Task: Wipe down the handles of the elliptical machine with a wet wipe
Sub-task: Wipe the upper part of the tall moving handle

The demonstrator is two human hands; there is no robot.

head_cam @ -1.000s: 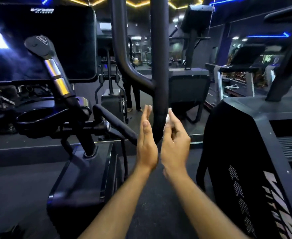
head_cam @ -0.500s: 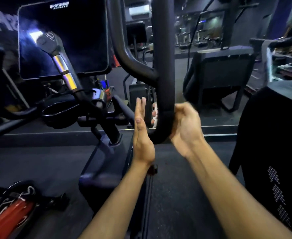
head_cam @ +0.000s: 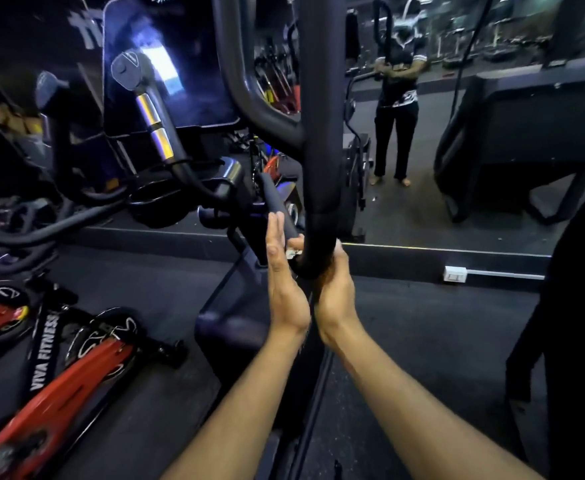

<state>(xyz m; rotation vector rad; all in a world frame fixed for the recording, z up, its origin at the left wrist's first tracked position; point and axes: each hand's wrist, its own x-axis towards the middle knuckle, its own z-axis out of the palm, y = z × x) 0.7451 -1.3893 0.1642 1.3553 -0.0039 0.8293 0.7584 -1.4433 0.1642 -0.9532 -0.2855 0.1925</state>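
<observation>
Handle [head_cam: 320, 161] matt blk, smooth.

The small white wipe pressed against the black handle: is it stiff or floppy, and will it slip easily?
The wipe looks crumpled between the right hand and the handle, so it is probably floppy and light. The handle looks smooth, so the wipe would likely slide. The left hand is flat beside it.

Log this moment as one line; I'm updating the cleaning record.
stage: wiping | right hand: grips handle bottom, wet wipe underneath | left hand: flat, alongside
</observation>
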